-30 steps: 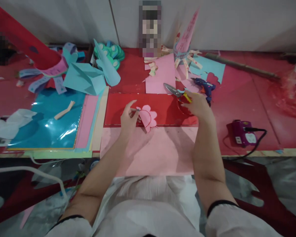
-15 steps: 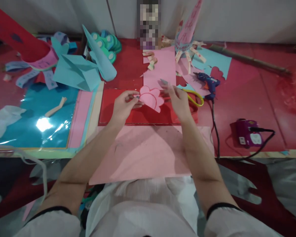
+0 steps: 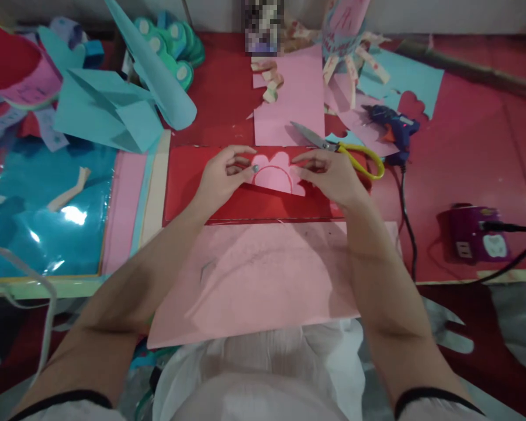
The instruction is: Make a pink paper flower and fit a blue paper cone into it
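A folded pink paper cutout (image 3: 272, 178) with a scalloped edge and a red curved line is held up between both hands. My left hand (image 3: 224, 175) pinches its left end between thumb and fingers. On the other side, my right hand (image 3: 328, 175) has its thumb and fingers closed on the right end. Scissors (image 3: 363, 161) with yellow handles lie just beyond my right hand, blades pointing to the upper left. Under the cutout is a flat red sheet or folder (image 3: 193, 193). A large pale pink sheet (image 3: 263, 280) lies nearer to me, overhanging the table edge.
A blue glue gun (image 3: 394, 131) lies at the right, its cord running down the table. Further right sits a purple power adapter (image 3: 477, 234). Turquoise folded paper (image 3: 109, 111) and a blue paper cone (image 3: 158, 76) stand left. Pink paper (image 3: 293, 99) lies behind.
My right hand has let go of the scissors, which now lie on the table, and has taken the right end of the cutout. The cutout has turned more level. The view has shifted.
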The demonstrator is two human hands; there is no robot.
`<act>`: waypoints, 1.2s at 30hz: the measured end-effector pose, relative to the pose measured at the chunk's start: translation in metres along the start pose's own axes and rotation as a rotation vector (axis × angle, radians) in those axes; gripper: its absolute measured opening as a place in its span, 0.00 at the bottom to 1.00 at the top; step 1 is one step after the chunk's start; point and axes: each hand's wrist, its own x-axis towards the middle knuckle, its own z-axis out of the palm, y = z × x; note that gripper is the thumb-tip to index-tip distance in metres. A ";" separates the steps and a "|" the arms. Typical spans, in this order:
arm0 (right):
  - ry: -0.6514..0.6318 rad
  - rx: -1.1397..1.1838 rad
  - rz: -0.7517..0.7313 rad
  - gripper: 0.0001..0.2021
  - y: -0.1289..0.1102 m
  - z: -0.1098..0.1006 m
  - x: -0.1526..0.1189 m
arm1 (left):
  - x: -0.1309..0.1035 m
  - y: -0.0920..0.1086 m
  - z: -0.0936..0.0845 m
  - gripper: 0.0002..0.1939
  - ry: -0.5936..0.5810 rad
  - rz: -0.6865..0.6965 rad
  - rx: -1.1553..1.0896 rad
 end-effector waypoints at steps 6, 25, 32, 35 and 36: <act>0.012 -0.019 -0.005 0.08 0.003 0.002 0.001 | 0.000 -0.003 0.003 0.16 -0.017 -0.002 -0.017; 0.093 -0.300 -0.233 0.14 -0.011 0.012 -0.007 | 0.001 -0.002 -0.001 0.10 0.147 0.170 0.162; 0.116 -0.207 -0.308 0.13 -0.005 0.017 -0.006 | 0.005 -0.015 0.001 0.13 0.174 0.212 0.121; 0.117 -0.127 -0.218 0.12 -0.005 0.016 -0.007 | 0.003 -0.013 0.004 0.15 0.140 0.225 0.102; 0.118 -0.102 -0.193 0.11 -0.005 0.016 -0.007 | 0.003 -0.012 0.005 0.15 0.127 0.227 0.091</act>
